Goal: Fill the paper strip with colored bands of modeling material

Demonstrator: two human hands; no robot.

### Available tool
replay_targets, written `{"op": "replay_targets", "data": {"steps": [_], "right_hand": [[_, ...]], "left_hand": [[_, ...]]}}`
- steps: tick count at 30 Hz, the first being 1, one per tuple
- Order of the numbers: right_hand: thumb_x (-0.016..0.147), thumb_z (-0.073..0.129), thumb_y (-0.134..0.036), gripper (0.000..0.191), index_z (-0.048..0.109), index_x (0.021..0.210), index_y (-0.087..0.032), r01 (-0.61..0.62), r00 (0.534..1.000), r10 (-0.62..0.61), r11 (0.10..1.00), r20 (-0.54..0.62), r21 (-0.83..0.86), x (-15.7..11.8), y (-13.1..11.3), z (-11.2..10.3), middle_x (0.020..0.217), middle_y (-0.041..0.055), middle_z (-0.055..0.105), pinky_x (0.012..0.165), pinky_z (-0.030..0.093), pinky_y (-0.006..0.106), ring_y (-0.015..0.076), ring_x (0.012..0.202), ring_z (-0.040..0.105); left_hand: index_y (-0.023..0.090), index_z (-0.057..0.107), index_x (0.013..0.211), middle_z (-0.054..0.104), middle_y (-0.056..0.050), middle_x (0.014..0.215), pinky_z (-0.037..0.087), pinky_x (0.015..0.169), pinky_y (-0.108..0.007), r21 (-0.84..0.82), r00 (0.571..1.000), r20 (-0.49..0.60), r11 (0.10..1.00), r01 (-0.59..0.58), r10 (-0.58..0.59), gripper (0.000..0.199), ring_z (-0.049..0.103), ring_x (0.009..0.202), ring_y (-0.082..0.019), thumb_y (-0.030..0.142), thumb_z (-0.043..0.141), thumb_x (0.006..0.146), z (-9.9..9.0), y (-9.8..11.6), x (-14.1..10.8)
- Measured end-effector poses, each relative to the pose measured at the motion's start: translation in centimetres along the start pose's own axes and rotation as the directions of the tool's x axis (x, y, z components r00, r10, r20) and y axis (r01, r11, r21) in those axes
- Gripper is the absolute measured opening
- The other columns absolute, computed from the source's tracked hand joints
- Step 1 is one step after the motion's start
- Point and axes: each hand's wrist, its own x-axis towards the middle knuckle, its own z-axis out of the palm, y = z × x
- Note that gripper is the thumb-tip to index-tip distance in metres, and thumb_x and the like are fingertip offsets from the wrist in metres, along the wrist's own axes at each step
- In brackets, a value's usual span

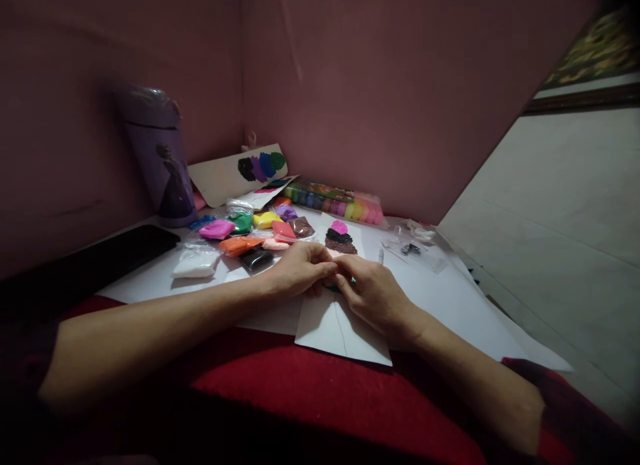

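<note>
A white card (320,325) lies under my hands, with a thin pencil line on its near part. On its far part sit pressed patches of modelling clay (341,238) in pink, black and brown. Over the card's middle, my left hand (310,268) and my right hand (367,285) meet with thumbs and fingertips pinched together. Whatever is between the fingertips is too small or hidden to make out. A bit of green clay (333,288) shows just under the fingers, partly covered by them.
Several small bags of coloured clay (240,244) lie left of the card. Behind are a clear pack of clay (335,202), a painted card (240,172) and a purple container (160,158). A plastic bag with small black pieces (413,250) lies right; a black flat object (125,252) lies left.
</note>
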Motion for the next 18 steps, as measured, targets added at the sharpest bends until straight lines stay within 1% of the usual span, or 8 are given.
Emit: {"op": "replay_targets", "data": {"steps": [5,18], "right_hand": [[0.088,0.047,-0.018,0.015,0.060,0.096,-0.017,0.008,1.000,-0.008,1.000,-0.003,0.002,0.01,0.07,0.05,0.088,0.0063,0.065,0.067,0.041,0.029,0.0179,0.078,0.058],[0.087,0.048,-0.017,0.015,0.059,0.097,-0.018,0.020,1.000,-0.020,1.000,-0.016,0.001,0.00,0.21,0.20,0.088,0.0059,0.066,0.066,0.041,0.028,0.0174,0.076,0.058]], "left_hand": [[0.012,0.051,0.066,0.052,0.005,0.049,0.038,0.037,-0.015,0.001,1.000,0.002,1.000,0.003,-0.003,0.015,0.047,0.037,-0.005,0.015,0.055,0.080,0.04,-0.07,0.01],[0.012,0.052,0.067,0.052,0.005,0.047,0.037,0.036,-0.015,0.011,1.000,0.004,1.000,-0.008,0.008,0.013,0.047,0.036,-0.005,0.015,0.055,0.079,-0.04,-0.13,0.06]]}}
